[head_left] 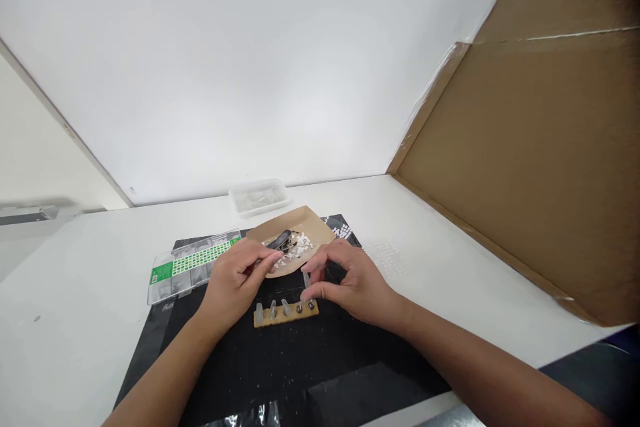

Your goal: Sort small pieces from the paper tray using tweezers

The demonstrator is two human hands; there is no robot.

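A white desk [75, 327] is backed by a plain white wall [260, 67] and bordered on the right by a tall cardboard panel [525, 167]. Part of the desk is covered by a black mat [280, 363], on which a few pale specks are scattered.

A small clear plastic piece [307, 278], slim and see-through, is clamped between the thumb and fingers of the right hand [305, 283], just above the right end of a tan strip [287, 320] on the mat. On the strip, three similar clear pieces [273, 309] are stood in a row from the left, and two small dark round holders [305, 307] are seen at the right. A dark object [335, 272] is partly hidden by the right hand. The left hand [273, 255] is held over the near edge of a brown paper tray [300, 217], its thumb and forefinger together; whether anything is pinched there cannot be told.

The tray is filled with white bits [303, 242] and a black item [281, 240]. Clear pieces are contained in a whitish tub [235, 203] by the wall. A clear, compartmented box [160, 290] is marked with a green label [200, 257].
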